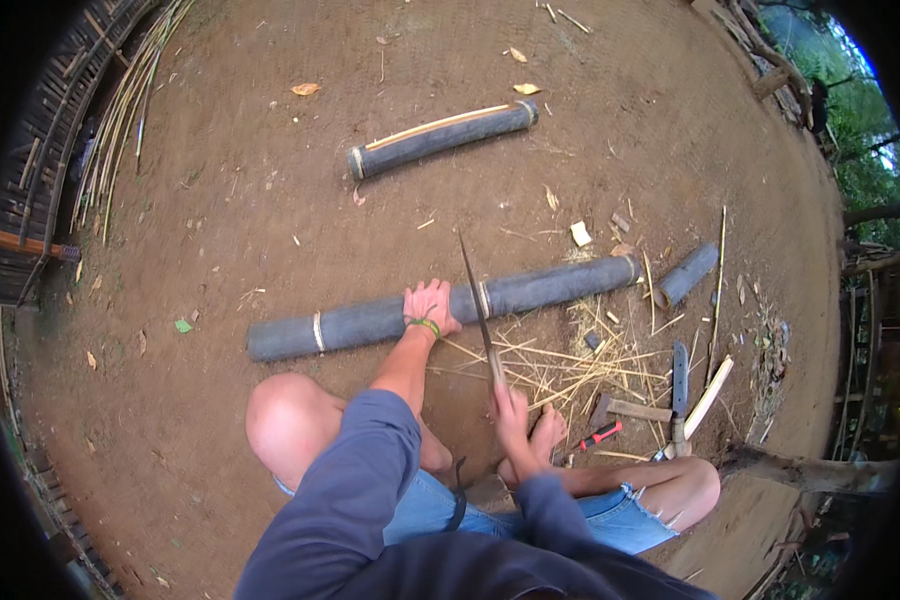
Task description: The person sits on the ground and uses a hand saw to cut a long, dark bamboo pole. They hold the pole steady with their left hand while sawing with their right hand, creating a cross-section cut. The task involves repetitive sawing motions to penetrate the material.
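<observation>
A long dark grey bamboo pole (pixel 370 325) lies across the ground in front of my knees, pale rings at its joints. My left hand (pixel 430 304), a green band at its wrist, presses down on the pole with its fingers over the top. In my right hand (pixel 510 408) is the handle of a hand saw (pixel 477 295). Its long narrow blade points away from me and crosses over the pole just left of a ringed joint. Seen nearly edge-on, the blade shows no teeth, and I cannot tell whether it touches the bamboo.
Farther off lies a shorter bamboo section (pixel 445 140) with a pale strip along it. To the right are a bamboo piece (pixel 688 273), thin split strips (pixel 610 365), a hammer (pixel 638 410), a red-handled tool (pixel 600 434) and a black sheath (pixel 680 378). Slender sticks (pixel 135 95) lean at the left.
</observation>
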`<state>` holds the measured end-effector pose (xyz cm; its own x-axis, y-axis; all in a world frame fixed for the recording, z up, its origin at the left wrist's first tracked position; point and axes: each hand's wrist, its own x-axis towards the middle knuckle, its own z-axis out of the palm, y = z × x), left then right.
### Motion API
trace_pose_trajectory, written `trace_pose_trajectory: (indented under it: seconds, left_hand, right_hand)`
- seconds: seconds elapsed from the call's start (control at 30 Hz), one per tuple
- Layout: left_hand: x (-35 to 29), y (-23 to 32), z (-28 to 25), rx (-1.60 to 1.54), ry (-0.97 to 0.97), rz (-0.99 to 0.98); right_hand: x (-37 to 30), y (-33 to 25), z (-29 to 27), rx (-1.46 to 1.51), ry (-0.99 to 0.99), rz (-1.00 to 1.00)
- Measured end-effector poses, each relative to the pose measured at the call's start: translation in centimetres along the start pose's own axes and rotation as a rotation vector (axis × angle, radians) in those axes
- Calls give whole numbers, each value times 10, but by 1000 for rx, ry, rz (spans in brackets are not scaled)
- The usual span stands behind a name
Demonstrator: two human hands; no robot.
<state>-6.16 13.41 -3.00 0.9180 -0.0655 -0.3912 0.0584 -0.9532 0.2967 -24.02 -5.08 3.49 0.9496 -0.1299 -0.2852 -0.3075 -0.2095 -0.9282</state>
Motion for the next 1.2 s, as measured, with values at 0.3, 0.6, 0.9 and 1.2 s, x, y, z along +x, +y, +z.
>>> trace_pose_trajectory:
  seconds: [0.3, 0.6, 0.9, 1.2]
  left_hand:
    - [1, 11, -5, 13, -29, -5]
    - [-19, 27, 18, 63, 130, -2]
    - [-22, 18, 18, 66, 143, 12]
    - [-22, 17, 14, 89, 125, -10]
  right_hand:
    - [45, 25, 12, -31, -3, 68]
    - [43, 27, -8, -58, -28, 57]
    - [-1, 36, -31, 58, -245, 163]
    - [49, -46, -53, 148, -565, 555]
